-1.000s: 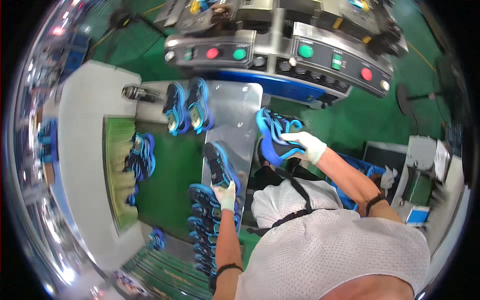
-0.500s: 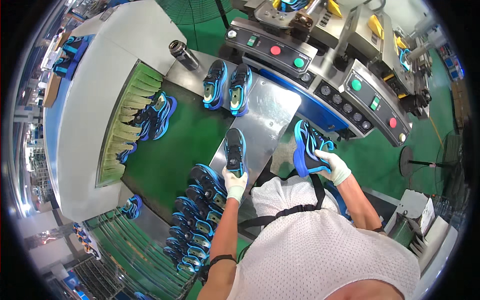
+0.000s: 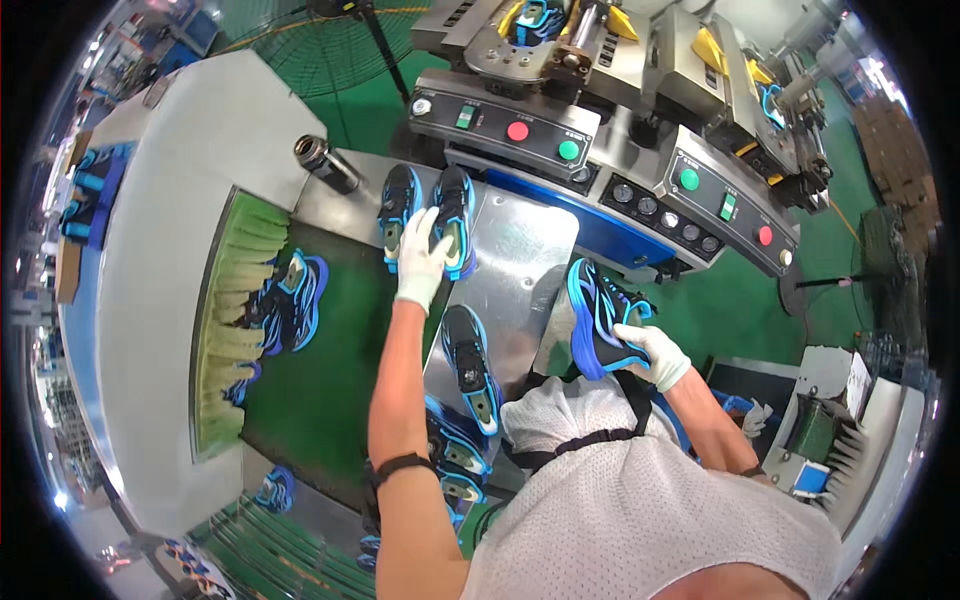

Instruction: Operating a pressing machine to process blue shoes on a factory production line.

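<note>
Several shoes [image 3: 303, 300] still waiting at the green curtain [image 3: 225, 330], 9 o'clock. Left hand [image 3: 421, 262] is at the pair [image 3: 455, 190] by 11, can't tell if it's gripping. Lone shoe [image 3: 468, 358] sits at 6. Right hand [image 3: 655, 357] grips another shoe [image 3: 598, 325] at 3, so just one's clearly picked up.

On the worktop [image 3: 520, 245] there are two shoes [image 3: 453, 198] near the far edge, a third shoe [image 3: 468, 360] at the left edge and one dark flask [image 3: 326, 164] by the far left corner; a fourth shoe [image 3: 603, 318] is in the right hand [image 3: 655, 357], which with the left hand [image 3: 422, 258] makes two gloved hands. Two control panels [image 3: 493, 113] carry two red buttons [image 3: 517, 131] and two round green buttons [image 3: 569, 150] in all; shoes crowded around the left forearm [image 3: 400, 390] cannot be counted
</note>
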{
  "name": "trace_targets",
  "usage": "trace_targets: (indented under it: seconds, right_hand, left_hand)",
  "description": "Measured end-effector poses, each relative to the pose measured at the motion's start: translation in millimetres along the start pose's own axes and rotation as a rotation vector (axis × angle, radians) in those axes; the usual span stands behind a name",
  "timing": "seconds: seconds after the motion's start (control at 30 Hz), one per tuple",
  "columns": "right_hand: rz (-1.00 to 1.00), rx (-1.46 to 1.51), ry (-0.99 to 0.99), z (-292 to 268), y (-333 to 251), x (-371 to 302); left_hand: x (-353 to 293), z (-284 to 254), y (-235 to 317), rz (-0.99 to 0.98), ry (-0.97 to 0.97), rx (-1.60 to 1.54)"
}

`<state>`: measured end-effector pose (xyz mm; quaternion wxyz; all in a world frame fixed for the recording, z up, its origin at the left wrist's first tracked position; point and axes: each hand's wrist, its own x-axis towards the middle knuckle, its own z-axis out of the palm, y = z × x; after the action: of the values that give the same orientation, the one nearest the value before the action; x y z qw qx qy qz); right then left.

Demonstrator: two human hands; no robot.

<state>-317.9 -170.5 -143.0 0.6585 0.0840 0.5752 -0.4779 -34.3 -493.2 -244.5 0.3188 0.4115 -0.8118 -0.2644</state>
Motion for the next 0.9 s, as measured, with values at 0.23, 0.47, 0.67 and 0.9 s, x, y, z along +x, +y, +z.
trace_targets:
  seconds: [0.23,0.47,0.67,0.9]
  right_hand:
    - [-0.062,0.092,0.139,-5.8,12.6,-29.9]
    - [-0.116,0.195,0.194,-34.8,36.0,-20.1]
    - [-0.145,0.205,0.120,-13.0,17.6,-21.3]
    - [-0.160,0.228,0.155,-5.6,3.4,-15.6]
  left_hand:
    - [83.5,32.3,-64.8,0.146,-0.426,0.017]
    - [123.5,14.5,-60.6,-0.018,-0.723,0.027]
    - [33.8,66.7,-45.1,-0.230,-0.179,-0.096]
    - [29.4,98.6,-32.0,-0.534,-0.170,0.129]
